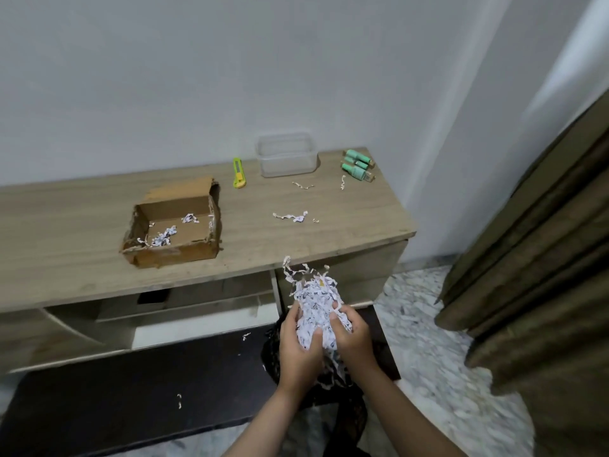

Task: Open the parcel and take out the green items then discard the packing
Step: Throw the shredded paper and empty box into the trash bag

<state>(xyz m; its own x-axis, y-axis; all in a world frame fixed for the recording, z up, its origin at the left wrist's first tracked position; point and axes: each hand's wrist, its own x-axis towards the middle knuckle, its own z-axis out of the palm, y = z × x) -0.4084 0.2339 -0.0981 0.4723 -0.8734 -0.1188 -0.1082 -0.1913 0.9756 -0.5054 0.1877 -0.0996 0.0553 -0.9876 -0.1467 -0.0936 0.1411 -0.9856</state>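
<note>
The opened cardboard parcel (pixel 171 230) sits on the wooden table (pixel 82 258), with a few shreds of paper left inside. Three green items (pixel 357 164) lie at the table's far right corner. Below the table's front edge, my left hand (pixel 298 349) and my right hand (pixel 354 341) together clutch a wad of shredded paper packing (pixel 318 308). Under the hands hangs something black (pixel 329 384); what it is I cannot tell.
A green utility knife (pixel 238 173) and a clear plastic tub (pixel 287 155) stand at the back of the table. Loose paper strips (pixel 291 216) lie on the tabletop and on the dark mat (pixel 131 400). A brown curtain (pixel 543 275) hangs at the right.
</note>
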